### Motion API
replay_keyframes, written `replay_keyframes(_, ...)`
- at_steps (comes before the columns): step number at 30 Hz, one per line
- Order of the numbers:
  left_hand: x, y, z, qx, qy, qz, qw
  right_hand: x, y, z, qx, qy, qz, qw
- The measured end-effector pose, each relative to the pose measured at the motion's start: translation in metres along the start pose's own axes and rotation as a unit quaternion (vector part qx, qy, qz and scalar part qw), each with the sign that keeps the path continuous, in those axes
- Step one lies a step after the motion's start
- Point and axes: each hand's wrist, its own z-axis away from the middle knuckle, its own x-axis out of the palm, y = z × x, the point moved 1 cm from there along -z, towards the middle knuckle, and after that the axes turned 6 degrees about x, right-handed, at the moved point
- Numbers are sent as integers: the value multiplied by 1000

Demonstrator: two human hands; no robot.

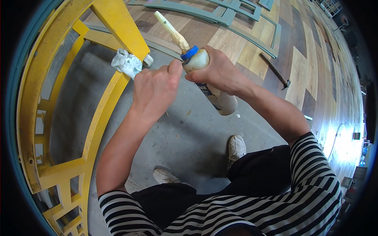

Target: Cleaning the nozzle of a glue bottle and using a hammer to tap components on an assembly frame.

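Right hand (221, 73) around bottle (221, 100), left hand (156, 87) alongside

The rack (99, 114) stands along the left, with the rag (128, 64) on it, just beyond the left hand (155, 84). The right hand (220, 70) is around the bottle (199, 59), right of the left hand; the nozzle (169, 31) points far and left. Below, the concrete (181, 129) bears both shoes (236, 147), near. Planks (299, 70) spread far and right, with panels (226, 19) at the far side and the hammer (273, 70) nearer, to the right.
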Motion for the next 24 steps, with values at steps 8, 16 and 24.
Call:
replay_keyframes(8,17,-8,18,8,57,77,995,6,1,7,7,-79,-72,994)
replay_keyframes(16,15,-8,22,15,71,123,990,13,6,7,-8,-98,-106,989)
replay_keyframes(24,45,-30,53,-10,-18,99,995,1,5,6,-45,-117,-190,974)
